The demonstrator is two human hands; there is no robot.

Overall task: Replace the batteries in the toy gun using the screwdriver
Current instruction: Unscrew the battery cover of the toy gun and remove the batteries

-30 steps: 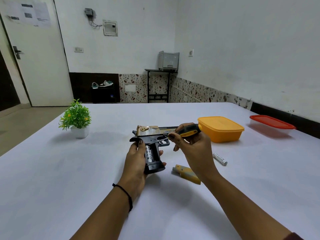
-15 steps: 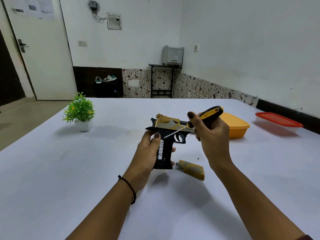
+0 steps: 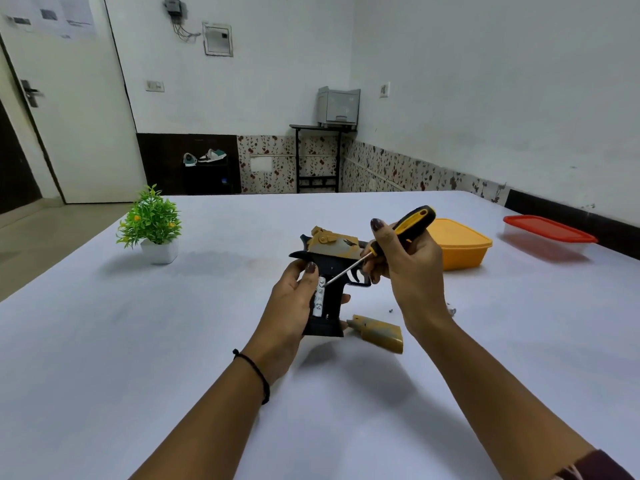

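left hand (image 3: 291, 306) grips toy gun (image 3: 329, 268) upright; right hand (image 3: 405, 268) clasps screwdriver (image 3: 398, 230), tip at battery (image 3: 319, 296).

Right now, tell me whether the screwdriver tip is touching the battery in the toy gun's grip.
Touching, as far as the head view shows: the screwdriver shaft slants down from the right hand and its tip meets the top of the battery, no gap visible.

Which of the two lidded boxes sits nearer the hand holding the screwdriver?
The yellow box, just behind the right hand; the red-lidded box sits farther right.
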